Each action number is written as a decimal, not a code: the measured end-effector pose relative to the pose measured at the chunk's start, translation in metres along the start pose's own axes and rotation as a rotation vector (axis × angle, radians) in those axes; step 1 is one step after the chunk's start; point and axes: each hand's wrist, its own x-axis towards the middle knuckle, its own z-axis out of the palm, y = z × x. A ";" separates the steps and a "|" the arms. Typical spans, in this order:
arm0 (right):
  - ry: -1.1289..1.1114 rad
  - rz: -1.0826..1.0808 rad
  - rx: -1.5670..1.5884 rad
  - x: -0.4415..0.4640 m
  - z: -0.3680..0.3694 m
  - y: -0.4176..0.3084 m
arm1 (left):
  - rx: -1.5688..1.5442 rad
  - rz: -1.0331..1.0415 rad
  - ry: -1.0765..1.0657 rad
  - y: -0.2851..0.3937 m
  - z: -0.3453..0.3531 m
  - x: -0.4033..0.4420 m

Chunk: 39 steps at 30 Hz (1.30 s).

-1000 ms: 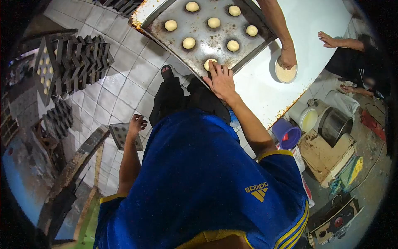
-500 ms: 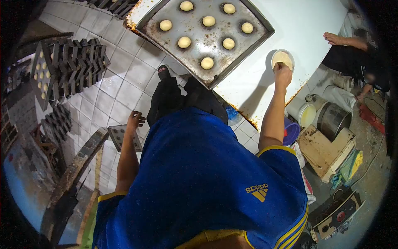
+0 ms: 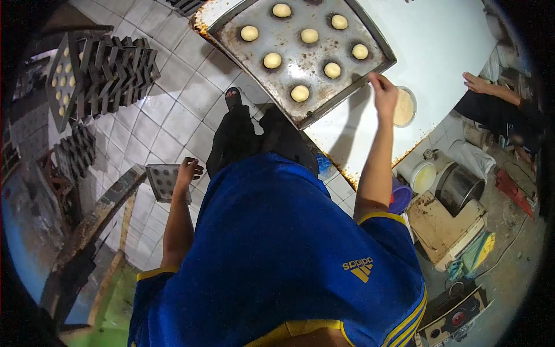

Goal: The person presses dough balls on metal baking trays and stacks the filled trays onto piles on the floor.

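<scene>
My right hand point(image 3: 384, 95) is over the right corner of a dark metal baking tray point(image 3: 296, 68), its fingers pinched together. Whatever is between the fingertips is too small to make out. Several round, pale dough balls point(image 3: 309, 36) sit spaced apart on the tray. Just right of that hand, a round bowl point(image 3: 404, 107) of pale tan, grainy stuff stands on the white table, partly hidden by the wrist. My left hand point(image 3: 188, 172) hangs low at my side, fingers loosely bent and apart, holding nothing. Below it in the view is a dark tray with round hollows point(image 3: 165, 184).
The white table point(image 3: 439, 52) has rusty edges. Another person's hand point(image 3: 477, 84) rests at its far right side. Stacked trays point(image 3: 113, 78) stand on the left. Buckets point(image 3: 425, 176), a metal pot point(image 3: 461, 188) and a box point(image 3: 445, 222) crowd the floor at right.
My right hand has come out of the bowl and moved left to the tray's corner, fingers still pinched. The left hand hangs as before. The view has shifted slightly.
</scene>
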 end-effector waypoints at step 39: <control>0.220 0.193 -0.785 -0.015 -0.046 0.068 | 0.059 -0.016 0.026 0.018 0.016 -0.002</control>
